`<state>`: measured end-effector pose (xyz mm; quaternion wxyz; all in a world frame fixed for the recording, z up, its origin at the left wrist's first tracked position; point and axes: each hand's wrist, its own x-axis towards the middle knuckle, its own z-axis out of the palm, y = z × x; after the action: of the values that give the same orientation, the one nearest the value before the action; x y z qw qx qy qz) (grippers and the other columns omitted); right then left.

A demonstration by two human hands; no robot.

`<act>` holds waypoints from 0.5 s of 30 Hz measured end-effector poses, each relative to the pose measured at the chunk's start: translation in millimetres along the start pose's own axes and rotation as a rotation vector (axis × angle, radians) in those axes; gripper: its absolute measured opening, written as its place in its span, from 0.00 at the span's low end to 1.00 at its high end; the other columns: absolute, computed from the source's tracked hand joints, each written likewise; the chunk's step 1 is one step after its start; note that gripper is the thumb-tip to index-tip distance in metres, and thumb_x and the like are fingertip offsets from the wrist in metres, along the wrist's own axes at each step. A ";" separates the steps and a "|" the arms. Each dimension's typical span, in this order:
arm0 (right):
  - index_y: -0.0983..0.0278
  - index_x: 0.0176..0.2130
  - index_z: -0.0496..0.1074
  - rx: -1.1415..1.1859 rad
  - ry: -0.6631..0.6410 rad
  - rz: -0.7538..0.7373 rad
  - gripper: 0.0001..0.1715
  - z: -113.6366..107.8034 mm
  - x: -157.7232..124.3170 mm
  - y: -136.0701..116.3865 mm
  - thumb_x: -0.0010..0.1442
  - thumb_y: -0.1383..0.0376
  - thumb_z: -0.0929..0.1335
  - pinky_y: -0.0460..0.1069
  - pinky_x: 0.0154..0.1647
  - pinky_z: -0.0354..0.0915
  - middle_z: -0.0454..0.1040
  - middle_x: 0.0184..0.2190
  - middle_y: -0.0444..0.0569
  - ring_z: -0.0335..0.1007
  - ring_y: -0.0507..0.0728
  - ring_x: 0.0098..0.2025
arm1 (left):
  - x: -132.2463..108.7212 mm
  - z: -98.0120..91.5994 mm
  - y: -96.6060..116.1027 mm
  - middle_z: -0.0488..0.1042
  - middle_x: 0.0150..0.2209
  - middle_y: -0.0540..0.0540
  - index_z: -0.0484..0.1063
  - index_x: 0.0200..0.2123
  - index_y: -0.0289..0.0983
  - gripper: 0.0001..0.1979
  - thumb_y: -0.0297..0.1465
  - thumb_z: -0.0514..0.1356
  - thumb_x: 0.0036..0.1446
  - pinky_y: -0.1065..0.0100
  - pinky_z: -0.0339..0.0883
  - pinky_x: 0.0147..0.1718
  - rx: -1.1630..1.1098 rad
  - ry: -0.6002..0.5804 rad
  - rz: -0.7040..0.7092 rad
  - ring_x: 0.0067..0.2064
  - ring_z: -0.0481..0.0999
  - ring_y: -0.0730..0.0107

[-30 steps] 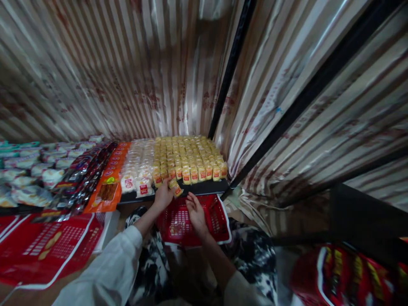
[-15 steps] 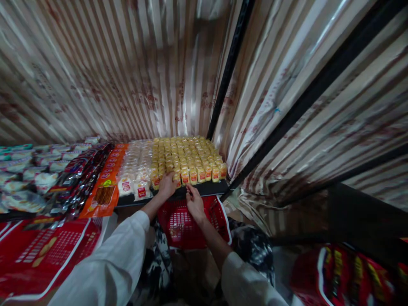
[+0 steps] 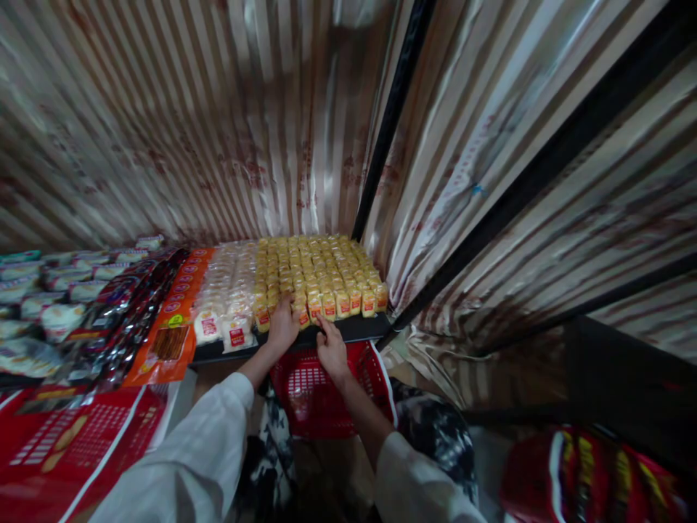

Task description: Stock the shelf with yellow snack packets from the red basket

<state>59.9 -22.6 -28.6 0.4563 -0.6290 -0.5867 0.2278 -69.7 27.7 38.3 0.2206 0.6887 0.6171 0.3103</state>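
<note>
Rows of small clear-wrapped yellow cakes or buns point(image 3: 327, 265) with red labels fill the right end of a black shelf point(image 3: 356, 328). My left hand point(image 3: 283, 325) is at the front row, its fingers bent around one of these packets, which it partly hides. Just to its right is my right hand point(image 3: 331, 350), palm inward and holding nothing visible. Its index finger stretches up to the lower edge of a front packet, the other fingers loosely bent. Below both hands stands a red plastic basket point(image 3: 310, 399) with a white rim, partly covered by my right forearm.
Left along the shelf lie white wrapped packets point(image 3: 238, 334), an orange bag point(image 3: 168, 341), dark shiny packets point(image 3: 131, 312) and white-wrapped items point(image 3: 62, 319). Another red basket point(image 3: 59, 450) is at lower left. Red-and-yellow packets point(image 3: 621, 472) sit at lower right. A black post point(image 3: 389, 123) rises behind.
Both hands stay at the front row with only slight shifts. My right index finger is straighter against the packets. The view has tilted a little.
</note>
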 end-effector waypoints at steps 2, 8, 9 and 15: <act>0.56 0.57 0.65 -0.022 -0.004 0.008 0.35 -0.6 -1.1 -0.4 0.51 0.73 0.59 0.53 0.53 0.62 0.74 0.45 0.46 0.65 0.57 0.48 | 0.0 1.2 -2.3 0.71 0.49 0.38 0.62 0.52 0.33 0.19 0.25 0.53 0.56 0.60 0.65 0.50 -0.008 0.004 0.022 0.51 0.71 0.61; 0.58 0.58 0.63 -0.067 -0.023 0.024 0.36 -1.5 -1.1 -2.5 0.51 0.73 0.59 0.53 0.53 0.62 0.74 0.45 0.47 0.65 0.58 0.48 | -1.2 4.0 0.7 0.67 0.52 0.35 0.59 0.55 0.32 0.21 0.25 0.52 0.57 0.57 0.63 0.52 0.059 -0.021 0.049 0.53 0.70 0.57; 0.59 0.59 0.63 -0.074 -0.026 0.028 0.36 -1.4 -1.0 -2.5 0.51 0.73 0.59 0.53 0.53 0.62 0.74 0.45 0.48 0.65 0.59 0.48 | -2.1 5.0 1.9 0.66 0.53 0.34 0.59 0.56 0.32 0.22 0.25 0.52 0.57 0.57 0.64 0.52 0.065 -0.022 0.049 0.53 0.70 0.57; 0.57 0.59 0.62 -0.096 -0.010 -0.006 0.36 -0.1 -1.4 0.4 0.51 0.73 0.59 0.52 0.52 0.63 0.73 0.45 0.46 0.64 0.57 0.46 | -6.2 14.7 2.9 0.63 0.54 0.31 0.58 0.57 0.30 0.22 0.24 0.50 0.58 0.57 0.67 0.49 0.118 0.026 0.052 0.52 0.71 0.55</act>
<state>59.9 -23.9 -29.3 0.4232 -0.6473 -0.6013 0.2011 -57.6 22.3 29.0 0.1635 0.7121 0.6191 0.2879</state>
